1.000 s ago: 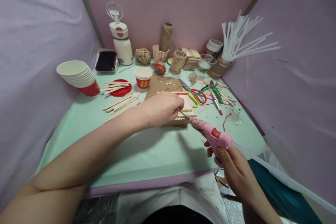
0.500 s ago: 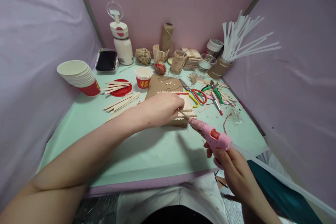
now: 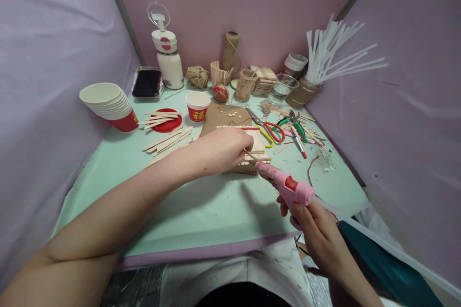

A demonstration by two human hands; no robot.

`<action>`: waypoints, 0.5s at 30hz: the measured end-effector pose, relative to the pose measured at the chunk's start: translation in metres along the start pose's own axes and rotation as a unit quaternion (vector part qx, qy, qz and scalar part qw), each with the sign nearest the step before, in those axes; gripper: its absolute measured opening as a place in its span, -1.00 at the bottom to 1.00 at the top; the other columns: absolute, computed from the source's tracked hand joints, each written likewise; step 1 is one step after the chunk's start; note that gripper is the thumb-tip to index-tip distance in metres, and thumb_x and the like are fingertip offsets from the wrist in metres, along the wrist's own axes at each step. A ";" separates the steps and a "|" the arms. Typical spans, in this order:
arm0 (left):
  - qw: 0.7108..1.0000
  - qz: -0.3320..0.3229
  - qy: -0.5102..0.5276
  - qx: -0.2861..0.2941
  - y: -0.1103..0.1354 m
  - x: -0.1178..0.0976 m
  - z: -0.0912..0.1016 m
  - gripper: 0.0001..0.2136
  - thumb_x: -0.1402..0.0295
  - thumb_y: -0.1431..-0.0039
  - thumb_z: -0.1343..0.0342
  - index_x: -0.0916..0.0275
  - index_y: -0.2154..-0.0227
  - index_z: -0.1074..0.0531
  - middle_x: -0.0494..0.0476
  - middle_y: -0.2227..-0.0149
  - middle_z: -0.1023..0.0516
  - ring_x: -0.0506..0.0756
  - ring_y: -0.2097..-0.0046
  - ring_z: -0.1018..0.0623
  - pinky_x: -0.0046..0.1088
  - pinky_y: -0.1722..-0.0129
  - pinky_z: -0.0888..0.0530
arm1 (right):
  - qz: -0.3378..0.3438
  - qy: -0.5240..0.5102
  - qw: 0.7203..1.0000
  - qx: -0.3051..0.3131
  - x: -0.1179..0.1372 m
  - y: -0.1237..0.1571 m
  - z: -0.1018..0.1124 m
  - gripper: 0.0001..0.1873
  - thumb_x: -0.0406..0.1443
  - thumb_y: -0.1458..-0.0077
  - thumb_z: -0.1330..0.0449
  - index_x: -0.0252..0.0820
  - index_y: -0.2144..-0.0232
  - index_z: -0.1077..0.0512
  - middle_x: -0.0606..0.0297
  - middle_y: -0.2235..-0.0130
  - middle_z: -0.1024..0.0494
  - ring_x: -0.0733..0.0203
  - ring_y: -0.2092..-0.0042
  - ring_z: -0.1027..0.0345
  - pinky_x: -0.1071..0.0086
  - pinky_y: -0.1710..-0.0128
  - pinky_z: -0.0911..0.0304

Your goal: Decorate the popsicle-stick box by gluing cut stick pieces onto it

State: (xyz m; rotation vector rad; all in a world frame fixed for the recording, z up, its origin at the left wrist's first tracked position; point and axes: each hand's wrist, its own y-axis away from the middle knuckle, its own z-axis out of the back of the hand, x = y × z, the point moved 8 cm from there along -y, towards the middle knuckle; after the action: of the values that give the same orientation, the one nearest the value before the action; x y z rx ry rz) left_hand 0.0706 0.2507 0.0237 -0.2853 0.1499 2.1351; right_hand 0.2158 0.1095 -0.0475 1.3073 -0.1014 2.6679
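Observation:
My right hand (image 3: pixel 306 216) is wrapped round the handle of a pink glue gun (image 3: pixel 288 188), its stained nozzle pointing up and left. A long clear glue stick (image 3: pixel 363 232) runs out of the gun's back end. The nozzle tip is at the near edge of a flat piece of wooden craft sticks (image 3: pixel 260 142) with a scalloped border and a red strand along its far side. My left hand (image 3: pixel 230 146) lies over that piece, fingers pinched on a short length of brown twine (image 3: pixel 250 154) near the nozzle. Its fingertips are partly hidden.
Brown cardboard (image 3: pixel 216 117) lies beneath. Orange scissors (image 3: pixel 272 130), green pliers (image 3: pixel 297 127) and a marker (image 3: pixel 298 144) lie to the right. Stacked paper cups (image 3: pixel 111 105), a red lid (image 3: pixel 167 127) and loose sticks (image 3: pixel 169 141) are left. A bottle (image 3: pixel 170 64) and twine rolls (image 3: pixel 230 53) stand behind.
The glue gun and my right hand have shifted slightly left, bringing the nozzle closer to my left fingers. My left hand has stayed in almost the same place.

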 end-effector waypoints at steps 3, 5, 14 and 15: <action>1.000 -0.002 0.001 0.000 0.000 0.000 -0.001 -0.83 0.48 -0.17 0.00 0.28 0.37 -0.52 0.16 0.33 -0.57 0.09 0.30 -0.50 -0.46 0.39 -0.27 | -0.005 -0.004 1.000 0.006 -0.002 0.001 -0.002 -0.51 0.05 -0.28 0.09 -0.13 0.41 -0.41 0.25 0.40 -0.49 0.20 0.38 -0.36 0.35 0.40 -0.29; 1.000 -0.006 0.001 -0.002 0.000 0.000 -0.001 -0.82 0.49 -0.17 0.00 0.28 0.37 -0.52 0.15 0.33 -0.57 0.09 0.31 -0.49 -0.46 0.39 -0.27 | -0.011 -0.003 1.000 0.009 -0.004 0.002 -0.002 -0.50 0.06 -0.28 0.09 -0.13 0.41 -0.41 0.24 0.40 -0.48 0.20 0.38 -0.35 0.36 0.40 -0.28; 1.000 -0.010 0.006 -0.004 0.001 0.000 0.000 -0.81 0.50 -0.16 0.01 0.27 0.36 -0.52 0.16 0.32 -0.58 0.09 0.31 -0.50 -0.46 0.40 -0.26 | 0.000 -0.008 1.000 0.014 0.001 0.001 -0.005 -0.52 0.03 -0.30 0.08 -0.13 0.41 -0.39 0.26 0.42 -0.45 0.22 0.41 -0.27 0.38 0.46 -0.21; 1.000 -0.009 0.007 -0.003 0.001 0.000 0.000 -0.81 0.50 -0.16 0.01 0.27 0.36 -0.52 0.16 0.32 -0.58 0.09 0.31 -0.50 -0.46 0.40 -0.26 | 0.006 -0.009 1.000 0.015 0.003 0.001 -0.006 -0.53 0.03 -0.30 0.08 -0.13 0.42 -0.39 0.26 0.42 -0.45 0.22 0.40 -0.27 0.38 0.46 -0.21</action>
State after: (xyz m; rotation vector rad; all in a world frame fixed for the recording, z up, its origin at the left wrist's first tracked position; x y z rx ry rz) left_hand 0.0698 0.2503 0.0234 -0.3041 0.1480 2.1161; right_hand 0.2093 0.1099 -0.0484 1.3438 -0.0724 2.6769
